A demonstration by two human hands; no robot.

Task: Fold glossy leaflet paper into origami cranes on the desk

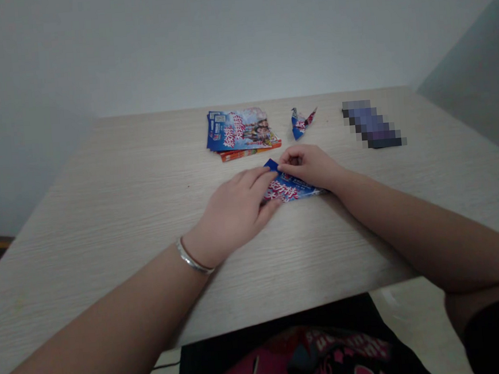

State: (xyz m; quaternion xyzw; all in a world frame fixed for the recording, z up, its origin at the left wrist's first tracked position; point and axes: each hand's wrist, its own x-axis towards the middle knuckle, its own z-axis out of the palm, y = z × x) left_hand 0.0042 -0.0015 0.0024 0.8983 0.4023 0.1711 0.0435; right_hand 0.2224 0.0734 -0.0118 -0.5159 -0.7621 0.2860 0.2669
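Note:
A blue flyer with white and red lettering [283, 191] lies folded into a roughly triangular shape on the table. My left hand [238, 208], with a silver bangle at the wrist, holds the left end of it, fingertips on top and thumb along the near edge. At the upper corner, my right hand [308, 165] pinches the paper between thumb and curled fingers. The two hands' fingertips almost meet there. The flyer's right part is partly covered by my right hand and wrist. Just beyond the hands stands a folded paper crane [300, 126] in similar printed paper.
A stack of blue printed flyers [239, 131] lies at the back, with an orange printed sheet [251, 152] sticking out beneath. A blurred-out dark, flat object [372, 124] rests at the back right. The pale wooden table [116, 203] meets a wall behind.

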